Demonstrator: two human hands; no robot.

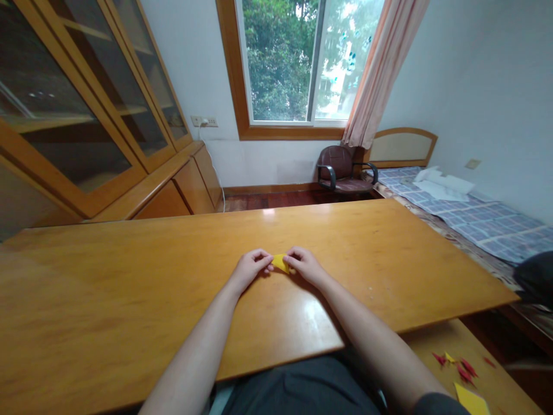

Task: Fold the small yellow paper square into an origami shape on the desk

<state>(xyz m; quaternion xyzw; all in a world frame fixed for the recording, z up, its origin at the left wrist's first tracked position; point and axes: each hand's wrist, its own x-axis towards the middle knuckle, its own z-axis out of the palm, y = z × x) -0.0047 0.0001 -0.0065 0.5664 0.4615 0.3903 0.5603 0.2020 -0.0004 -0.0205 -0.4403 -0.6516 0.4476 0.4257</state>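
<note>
A small piece of folded yellow paper (280, 263) is held between my two hands, just over the wooden table (142, 276). My left hand (253, 267) pinches its left end between thumb and fingers. On the other side, my right hand (303, 264) grips the right end the same way. Both forearms reach in from the table's near edge. The exact folds in the paper are too small to make out.
On a lower wooden surface at right lie several small red folded-paper pieces (465, 372), a yellow one (449, 358) and a yellow paper sheet (470, 399). A brown armchair (339, 170) stands beyond the table, a bed (484, 213) to the right, a glass-door cabinet (95, 104) left.
</note>
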